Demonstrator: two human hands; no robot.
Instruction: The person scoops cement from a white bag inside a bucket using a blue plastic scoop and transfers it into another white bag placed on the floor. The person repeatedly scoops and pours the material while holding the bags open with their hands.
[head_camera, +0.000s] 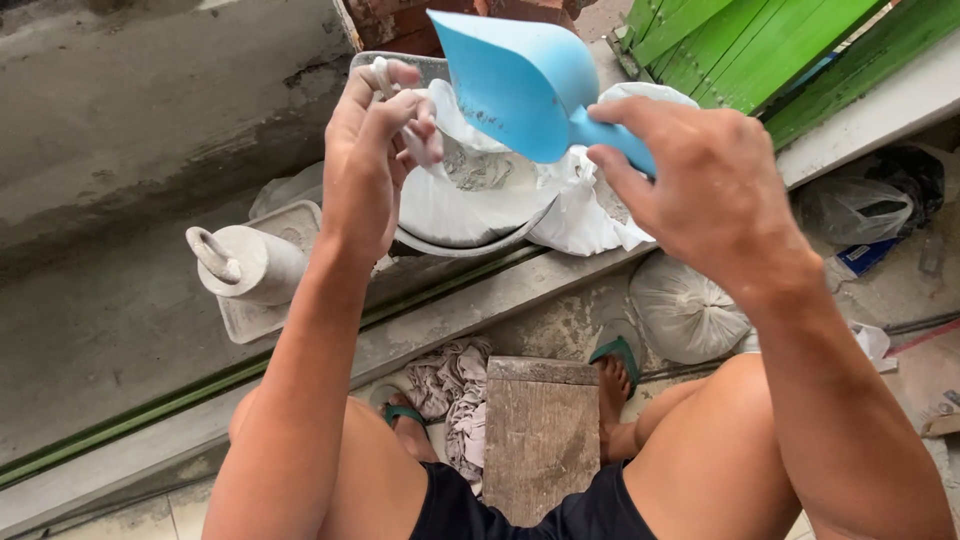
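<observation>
My right hand (700, 190) grips the handle of a light blue plastic scoop (520, 80), held up over an open white plastic bag (480, 200) of pale powder. The bag sits in a grey metal basin (470, 245) on a concrete ledge. My left hand (375, 150) pinches the bag's rim at its left side and holds it open. The scoop's bowl points up and left, and its inside is hidden from me.
A dusty white jug (245, 262) lies on a grey tray (290, 225) left of the basin. A tied white sack (685, 308) and clear bags (855, 210) lie at the right. A wooden stool (540, 430), rags (455, 385) and my sandalled feet are below. Green boards (750, 45) lean behind.
</observation>
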